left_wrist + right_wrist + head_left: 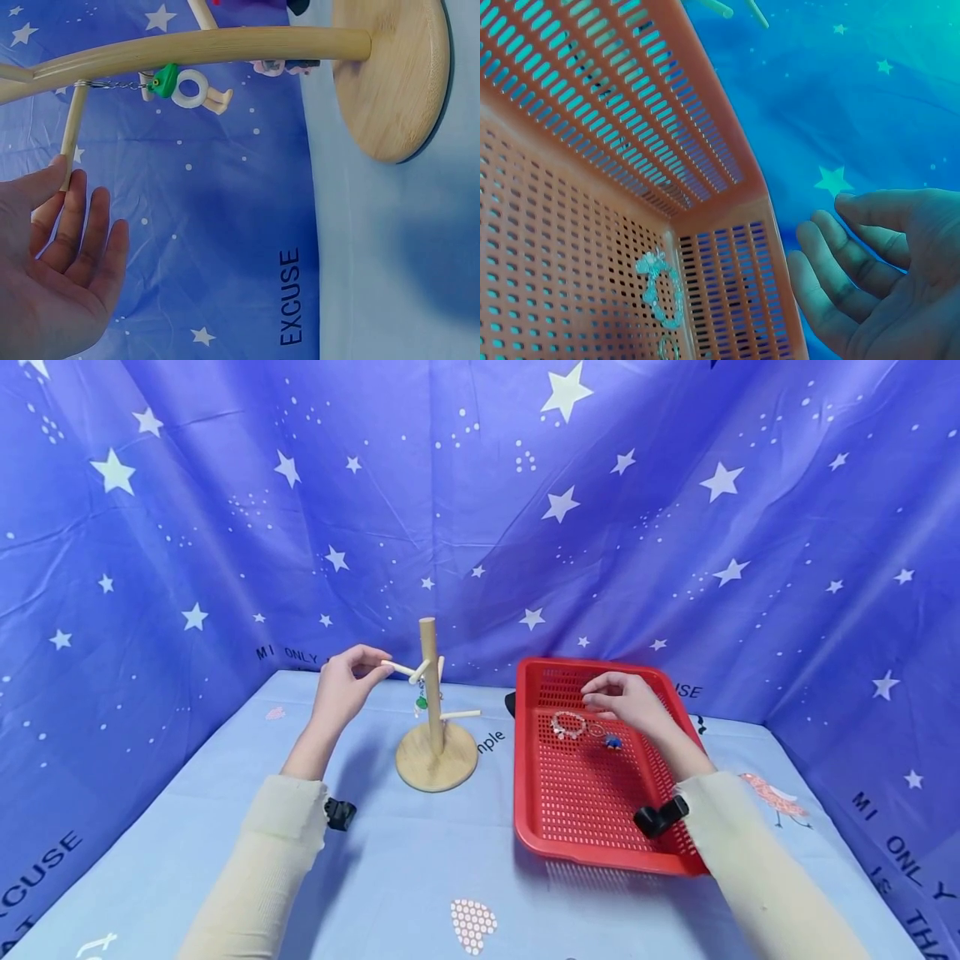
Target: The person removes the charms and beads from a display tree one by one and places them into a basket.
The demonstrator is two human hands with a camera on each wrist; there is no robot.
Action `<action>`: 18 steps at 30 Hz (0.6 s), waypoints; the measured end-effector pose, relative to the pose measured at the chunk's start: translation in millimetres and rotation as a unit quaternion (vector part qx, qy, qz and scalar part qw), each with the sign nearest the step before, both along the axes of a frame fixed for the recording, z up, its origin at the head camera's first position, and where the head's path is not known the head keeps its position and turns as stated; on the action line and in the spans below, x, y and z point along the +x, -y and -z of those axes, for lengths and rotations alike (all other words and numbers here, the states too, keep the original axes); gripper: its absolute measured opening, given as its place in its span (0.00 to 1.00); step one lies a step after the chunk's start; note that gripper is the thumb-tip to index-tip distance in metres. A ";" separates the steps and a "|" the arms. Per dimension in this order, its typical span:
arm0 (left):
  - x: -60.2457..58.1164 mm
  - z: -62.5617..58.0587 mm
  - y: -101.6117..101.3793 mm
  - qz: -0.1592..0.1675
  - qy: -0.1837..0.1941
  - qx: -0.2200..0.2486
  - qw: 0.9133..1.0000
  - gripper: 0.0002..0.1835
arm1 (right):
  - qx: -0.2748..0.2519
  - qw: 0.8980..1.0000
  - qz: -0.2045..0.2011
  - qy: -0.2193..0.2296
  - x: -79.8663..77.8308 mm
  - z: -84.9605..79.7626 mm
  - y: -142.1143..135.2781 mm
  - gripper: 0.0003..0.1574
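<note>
My left hand [350,681] pinches the tip of a peg [73,131] on the wooden stand [433,693], between thumb and fingers. From that peg, close to the post, hangs a keychain with a green frog-like head and a white ring [189,88]. Over the far part of the red basket [528,760] hovers my right hand [626,700], fingers loosely bent and holding nothing. Below it in the basket lie a beaded bracelet [567,727] and a small blue charm [613,742] with a ring.
Another peg [461,714] juts right, low on the post. A pink and dark trinket [281,67] shows behind the post in the left wrist view. Starry blue cloth [480,485] hangs behind the table [390,877].
</note>
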State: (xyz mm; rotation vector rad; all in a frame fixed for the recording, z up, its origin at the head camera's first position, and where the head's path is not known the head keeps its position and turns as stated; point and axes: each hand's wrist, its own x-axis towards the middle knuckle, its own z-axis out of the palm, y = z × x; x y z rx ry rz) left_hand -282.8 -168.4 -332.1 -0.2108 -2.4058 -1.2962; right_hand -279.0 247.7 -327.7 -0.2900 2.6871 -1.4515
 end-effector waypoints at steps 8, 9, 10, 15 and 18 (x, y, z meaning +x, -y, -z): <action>2.0 0.8 -1.6 -0.024 -0.016 -0.012 0.999 0.11 | -0.005 1.000 -0.014 -0.009 0.8 2.6 6.7 0.17; 2.5 0.8 -1.9 -0.029 -0.020 -0.014 0.999 0.11 | -0.005 1.000 -0.014 -0.008 0.6 2.8 7.3 0.18; 3.1 0.9 -2.3 -0.033 -0.024 -0.016 0.999 0.11 | -0.006 1.000 -0.016 -0.006 0.5 2.9 8.0 0.18; 8.5 0.4 -6.7 -0.052 -0.036 -0.025 0.998 0.10 | -0.007 1.000 -0.022 -0.002 0.5 2.5 12.6 0.17; 12.9 0.0 -12.4 -0.060 -0.039 -0.042 0.997 0.08 | -0.004 1.000 -0.022 -0.003 1.1 2.4 16.2 0.17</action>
